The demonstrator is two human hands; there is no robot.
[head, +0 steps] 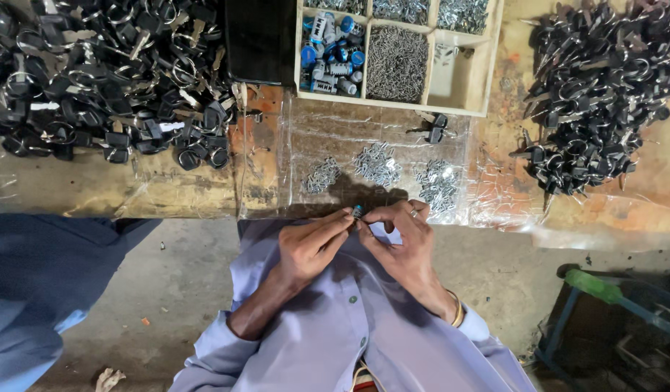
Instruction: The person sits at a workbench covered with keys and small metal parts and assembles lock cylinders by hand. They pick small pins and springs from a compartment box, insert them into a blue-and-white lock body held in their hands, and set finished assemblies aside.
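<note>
Head view: the left hand (311, 243) and right hand (401, 236) are both pinching one small blue cylinder (357, 211) at the bench edge (168, 192). Three little piles of metal bits (378, 163) are lying just beyond; more blue cylinders (333, 54) are waiting in the wooden tray (487, 65), so much looks left.

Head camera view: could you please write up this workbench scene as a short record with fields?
Left hand: pinches a small blue-tipped cylinder at the fingertips
Right hand: meets the same cylinder, ring on one finger
Bench: three small heaps of metal pins on clear plastic
Tray: wooden compartments with blue cylinders and pins
Sides: piles of black-headed keys left and right
</note>
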